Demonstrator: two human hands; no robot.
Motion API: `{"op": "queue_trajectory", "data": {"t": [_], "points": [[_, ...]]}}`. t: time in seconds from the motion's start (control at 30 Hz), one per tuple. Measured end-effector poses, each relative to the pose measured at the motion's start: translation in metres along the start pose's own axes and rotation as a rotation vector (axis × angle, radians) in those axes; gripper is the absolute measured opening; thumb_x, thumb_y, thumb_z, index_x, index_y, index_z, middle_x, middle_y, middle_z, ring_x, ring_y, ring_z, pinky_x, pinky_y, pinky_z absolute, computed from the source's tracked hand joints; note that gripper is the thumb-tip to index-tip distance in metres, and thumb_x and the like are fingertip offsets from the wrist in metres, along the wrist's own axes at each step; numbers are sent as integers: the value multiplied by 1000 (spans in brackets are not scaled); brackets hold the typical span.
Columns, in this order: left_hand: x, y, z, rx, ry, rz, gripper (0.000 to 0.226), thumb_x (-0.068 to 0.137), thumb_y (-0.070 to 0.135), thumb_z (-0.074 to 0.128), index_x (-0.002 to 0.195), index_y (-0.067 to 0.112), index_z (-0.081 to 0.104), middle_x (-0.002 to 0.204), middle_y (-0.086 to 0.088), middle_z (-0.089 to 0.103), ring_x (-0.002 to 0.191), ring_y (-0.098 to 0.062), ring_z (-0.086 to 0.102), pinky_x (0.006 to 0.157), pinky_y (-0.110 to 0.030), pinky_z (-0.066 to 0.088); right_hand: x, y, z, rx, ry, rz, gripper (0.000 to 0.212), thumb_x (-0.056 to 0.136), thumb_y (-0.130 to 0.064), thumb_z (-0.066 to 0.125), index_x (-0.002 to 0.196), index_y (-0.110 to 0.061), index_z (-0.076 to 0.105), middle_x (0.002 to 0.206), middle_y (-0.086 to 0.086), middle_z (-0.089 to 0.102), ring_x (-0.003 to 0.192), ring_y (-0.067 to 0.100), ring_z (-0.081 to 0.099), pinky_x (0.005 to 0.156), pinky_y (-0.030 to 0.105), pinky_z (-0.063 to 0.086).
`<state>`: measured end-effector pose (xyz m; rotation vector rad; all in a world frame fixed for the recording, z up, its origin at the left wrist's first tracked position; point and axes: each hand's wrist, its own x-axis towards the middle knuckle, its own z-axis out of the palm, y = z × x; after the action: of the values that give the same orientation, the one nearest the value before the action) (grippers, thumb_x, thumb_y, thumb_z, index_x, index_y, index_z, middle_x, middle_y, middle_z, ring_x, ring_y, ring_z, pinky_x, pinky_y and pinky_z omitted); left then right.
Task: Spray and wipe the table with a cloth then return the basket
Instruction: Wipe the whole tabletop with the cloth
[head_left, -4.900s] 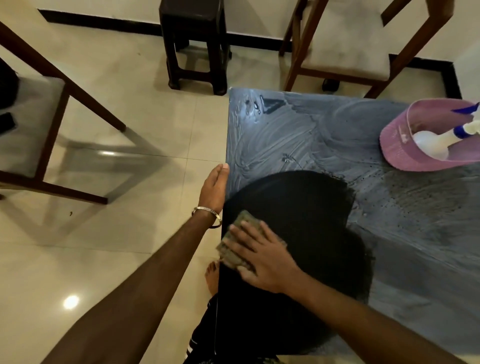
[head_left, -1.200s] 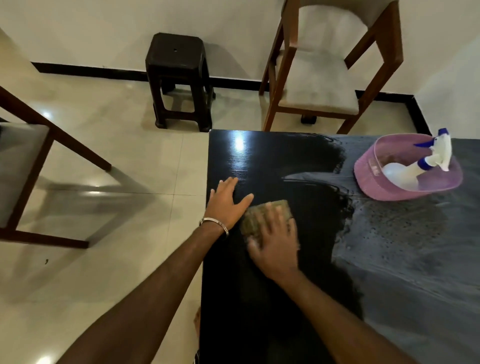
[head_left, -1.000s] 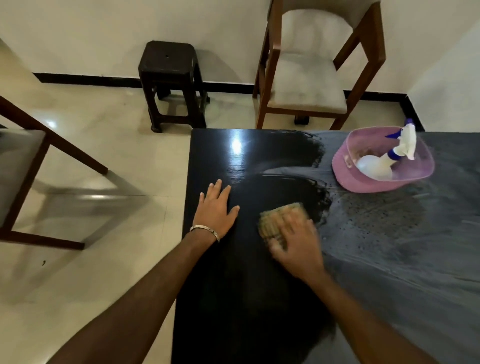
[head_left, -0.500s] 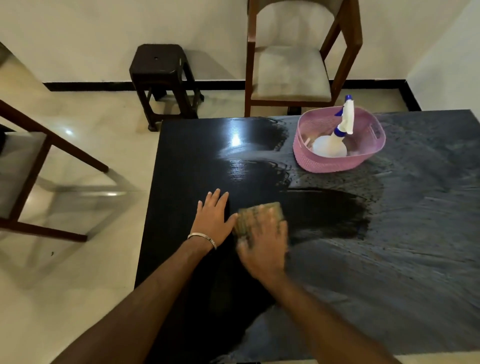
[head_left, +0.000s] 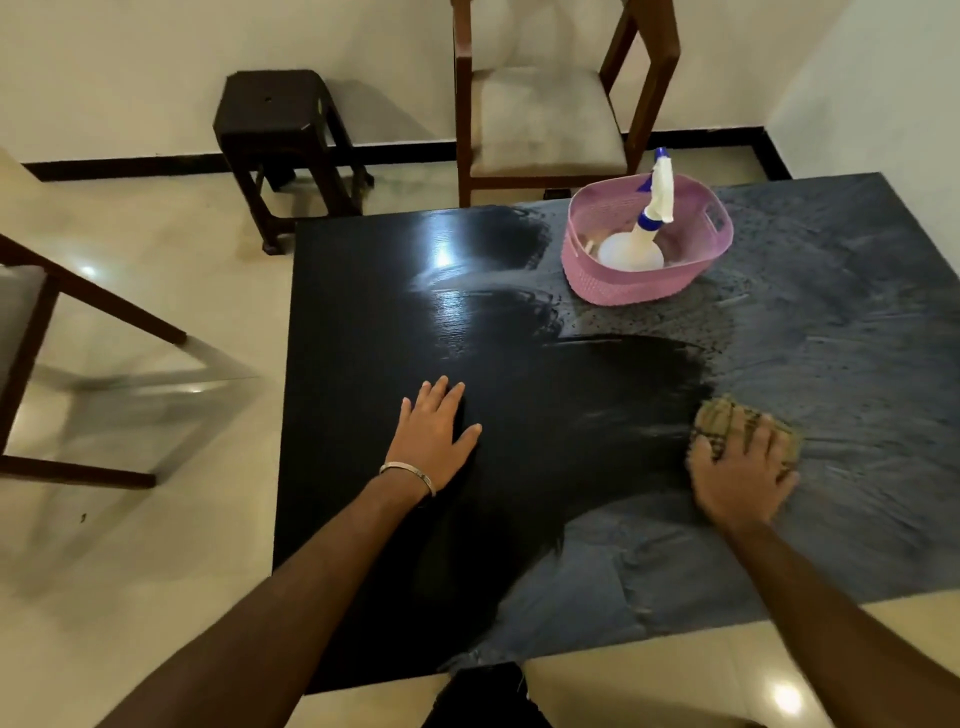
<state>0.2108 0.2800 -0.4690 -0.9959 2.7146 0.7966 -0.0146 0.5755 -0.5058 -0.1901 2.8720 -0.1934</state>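
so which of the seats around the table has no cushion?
The dark stool at the far left, against the wall. It's a backless all-dark piece; the chair behind the basket has a pale padded seat and a wooden frame.

Bare forearms; a thin silver bracelet (head_left: 408, 472) circles the left wrist.
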Motion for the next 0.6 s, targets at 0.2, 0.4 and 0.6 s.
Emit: {"op": "queue_trajectory", "data": {"t": [0.2, 0.4, 0.6], "points": [[-11, -15, 2, -19, 6, -10, 65, 97, 46, 42, 152, 21, 19, 161, -2, 12, 149, -22, 3, 121, -44, 4, -215, -121, 75, -66, -61, -659, 79, 81, -53, 47, 154, -27, 35, 162, 9, 30, 150, 32, 24, 116, 64, 19], [-15, -6, 6, -61, 11, 2, 65, 96, 45, 44, 152, 21, 21, 161, -2, 13, 149, -22, 4, 121, -45, 4, -272, -83, 88, -179, -217, -1010, 79, 77, -55, 55, 152, -38, 37, 162, -4, 33, 151, 21, 22, 116, 55, 14], [-29, 18, 29, -37, -31, 63, 67, 96, 46, 44, 152, 21, 18, 161, -3, 12, 149, -23, 4, 121, -45, 5, -157, 34, 35, -185, -90, -383, 77, 88, -57, 34, 159, -28, 22, 167, 7, 16, 154, 31, 11, 119, 63, 15]]}}
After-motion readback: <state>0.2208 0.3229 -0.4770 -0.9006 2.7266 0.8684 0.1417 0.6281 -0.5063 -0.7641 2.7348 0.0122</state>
